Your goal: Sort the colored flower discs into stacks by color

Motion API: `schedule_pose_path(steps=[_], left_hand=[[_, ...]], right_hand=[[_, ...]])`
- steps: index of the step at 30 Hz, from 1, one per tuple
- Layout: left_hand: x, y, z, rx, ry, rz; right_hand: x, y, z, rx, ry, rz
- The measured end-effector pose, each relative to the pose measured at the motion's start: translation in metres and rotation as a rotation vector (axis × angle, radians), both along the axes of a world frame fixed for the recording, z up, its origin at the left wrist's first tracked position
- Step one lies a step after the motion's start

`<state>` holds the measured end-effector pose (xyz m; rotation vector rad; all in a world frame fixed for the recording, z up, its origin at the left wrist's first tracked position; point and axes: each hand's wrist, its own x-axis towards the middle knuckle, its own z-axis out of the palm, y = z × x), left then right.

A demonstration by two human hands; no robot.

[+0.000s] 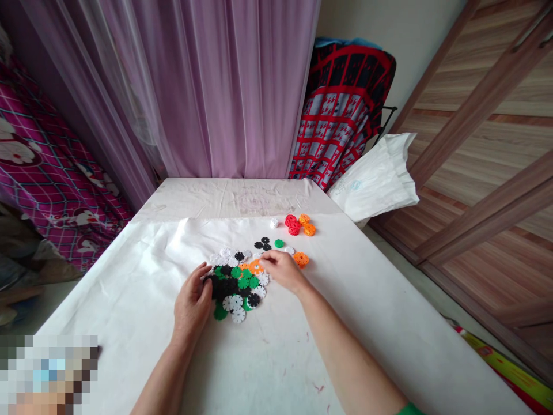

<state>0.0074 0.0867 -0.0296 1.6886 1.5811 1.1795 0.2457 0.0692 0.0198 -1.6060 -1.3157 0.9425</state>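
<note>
A mixed pile of flat, notched snowflake-shaped plastic discs in black, green and white lies on the white-covered table. At its left edge rests my left hand, fingers loosely curved and thumb apart, beside the black discs. My right hand pinches an orange snowflake disc at the upper right of the pile. Part of that disc is hidden by the fingertips. Just right of this hand sits a stack of orange discs.
Farther back are red discs, more orange discs, a green disc, a white piece and several black discs. A white bag stands by the table's right edge. Purple curtains hang behind the table.
</note>
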Motion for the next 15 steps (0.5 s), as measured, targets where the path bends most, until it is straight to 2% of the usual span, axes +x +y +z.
schedule_pose_path(steps=[4, 7, 12, 15], left_hand=[[0.000, -0.001, 0.003, -0.018, 0.038, -0.002], [0.001, -0.001, 0.006, -0.018, 0.066, 0.006], [0.000, -0.001, 0.007, -0.002, 0.058, 0.007], [0.000, 0.000, 0.006, 0.014, 0.048, 0.010]], right_hand=[[0.074, -0.014, 0.004, 0.020, 0.235, -0.327], [0.107, -0.021, 0.005, 0.006, 0.264, -0.432], [0.113, -0.019, -0.008, -0.062, 0.245, -0.401], [0.113, -0.017, -0.017, -0.087, 0.105, -0.387]])
